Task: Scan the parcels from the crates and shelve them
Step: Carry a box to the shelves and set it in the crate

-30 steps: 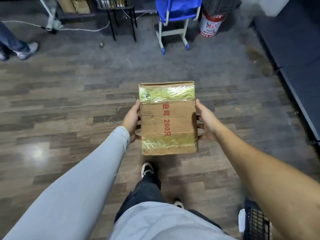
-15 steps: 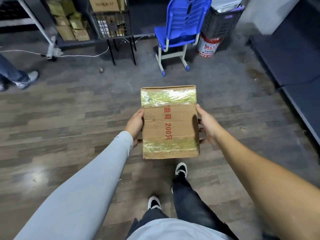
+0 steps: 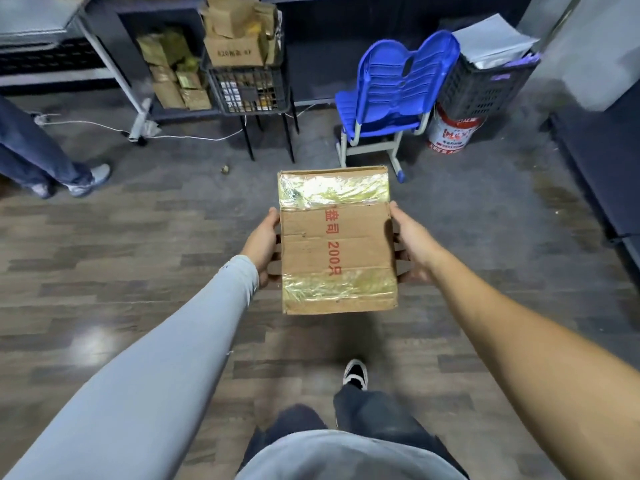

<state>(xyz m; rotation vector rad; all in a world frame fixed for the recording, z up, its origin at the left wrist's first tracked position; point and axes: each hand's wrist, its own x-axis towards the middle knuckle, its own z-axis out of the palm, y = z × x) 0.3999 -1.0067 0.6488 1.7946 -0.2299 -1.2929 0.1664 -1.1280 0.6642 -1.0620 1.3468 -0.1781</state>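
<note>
Parcel between hands | left hand, right hand gripping sides

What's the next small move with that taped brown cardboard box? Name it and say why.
Probably keep carrying the taped brown cardboard box forward toward the dark shelving with stacked cartons. The left hand and right hand grip its two sides, it is held clear of the wood-pattern floor, and open floor lies between it and the shelves.

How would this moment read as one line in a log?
parcel: carried | left hand: grips left side | right hand: grips right side | ahead: blue chair
</note>
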